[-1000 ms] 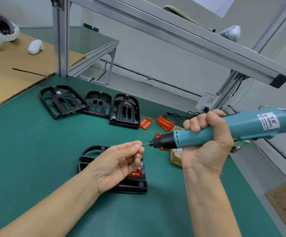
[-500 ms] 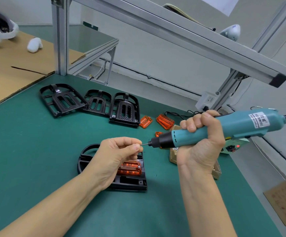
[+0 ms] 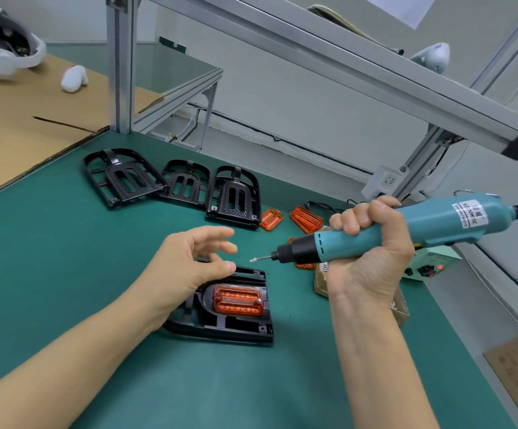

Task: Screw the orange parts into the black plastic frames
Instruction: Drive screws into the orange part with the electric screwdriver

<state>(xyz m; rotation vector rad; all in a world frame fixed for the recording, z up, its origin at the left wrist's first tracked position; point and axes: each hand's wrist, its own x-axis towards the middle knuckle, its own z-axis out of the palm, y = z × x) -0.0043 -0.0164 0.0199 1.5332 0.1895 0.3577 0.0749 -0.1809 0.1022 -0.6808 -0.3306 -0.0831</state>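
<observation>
Screw loaded on the driver, nearest frame waiting on the green counter (image 3: 50,274).

Right hand (image 3: 372,261) wrapped tight round the teal electric screwdriver with black nose (image 3: 375,236), held roughly level, bit pointing left with a tiny silver screw (image 3: 253,259) sitting on its tip, up in the air above the work. Left hand (image 3: 189,264) loose and open, fingers slightly spread, gripping nothing, hovering over the rounded end of the near black plastic frame (image 3: 230,320). Translucent orange ribbed part (image 3: 238,300) seated in that frame's recess, lying flat. Further back, 3 more black slotted plastic frames (image 3: 177,187) in a row, with loose orange parts (image 3: 305,214) just right of them. Small brown cardboard box (image 3: 321,283) partly hidden behind the right wrist.
</observation>
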